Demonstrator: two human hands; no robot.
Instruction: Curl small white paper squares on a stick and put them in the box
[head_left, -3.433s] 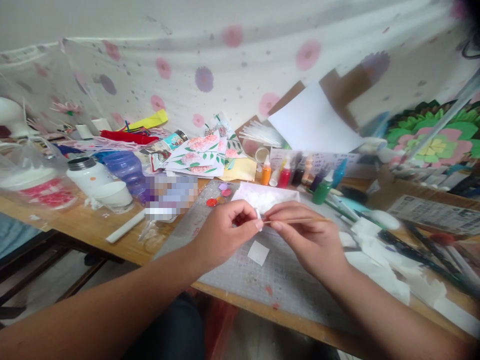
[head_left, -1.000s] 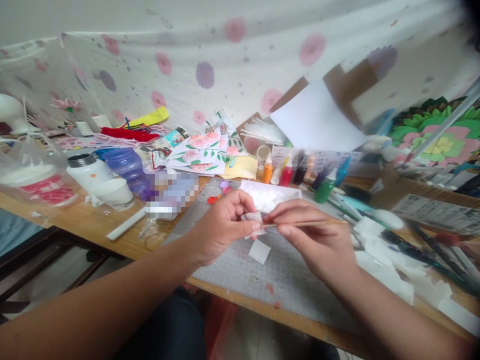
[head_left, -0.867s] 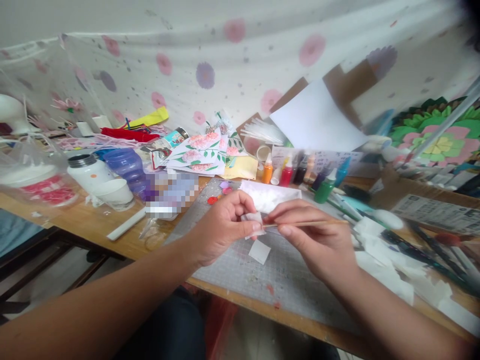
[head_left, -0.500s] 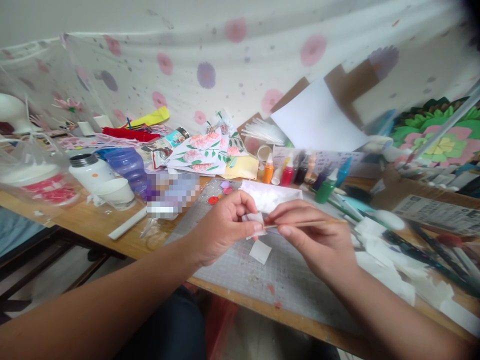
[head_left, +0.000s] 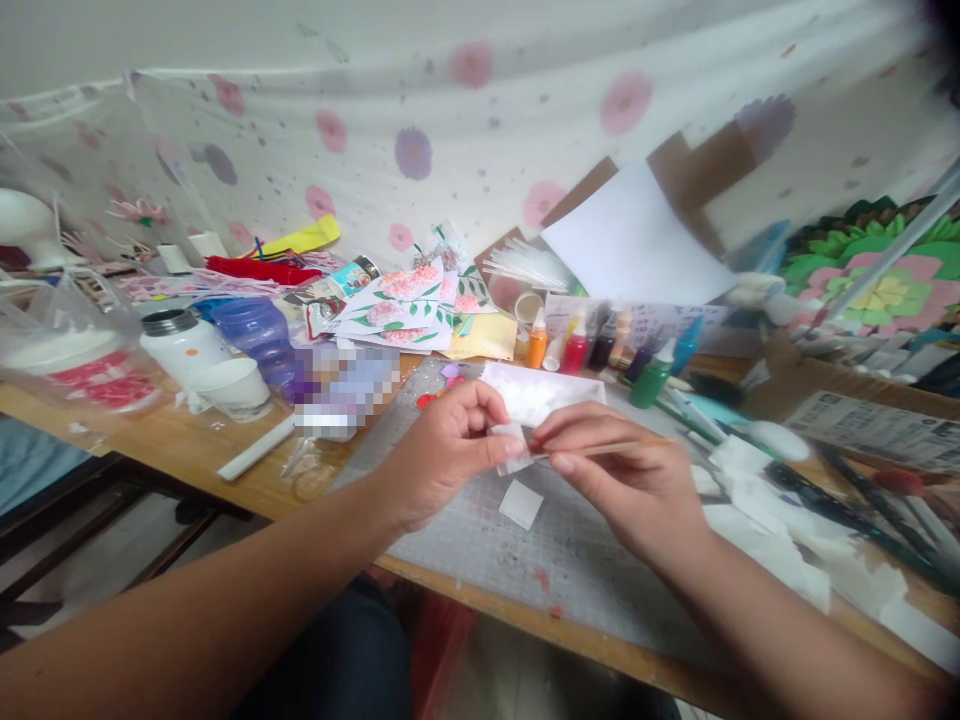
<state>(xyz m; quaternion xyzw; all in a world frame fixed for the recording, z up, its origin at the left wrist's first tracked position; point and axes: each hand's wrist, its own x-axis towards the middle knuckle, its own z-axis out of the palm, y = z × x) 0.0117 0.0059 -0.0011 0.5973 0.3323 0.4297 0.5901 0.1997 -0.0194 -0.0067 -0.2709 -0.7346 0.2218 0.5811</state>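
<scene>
Between the thumb and fingers of my left hand [head_left: 461, 440] is a small white paper square [head_left: 511, 462]. My right hand [head_left: 630, 480] pinches a thin wooden stick [head_left: 600, 449], its tip pointing left toward that square. Whether the tip touches the paper I cannot tell. Another white paper square [head_left: 521, 505] lies flat on the grey cutting mat [head_left: 480, 570] below my hands. Just behind them stands a shallow white box [head_left: 592, 388] with white material inside, partly hidden by my fingers.
Several paint bottles [head_left: 575, 350] stand behind the box. White paper scraps [head_left: 772, 530] and brushes lie to the right beside a cardboard box [head_left: 847, 400]. On the left are a white bottle [head_left: 180, 340], a paper cup [head_left: 229, 385] and a white roll [head_left: 259, 447].
The stick and my right hand have shifted slightly left. The paper square in my left hand has turned a little and shows more below the thumb.
</scene>
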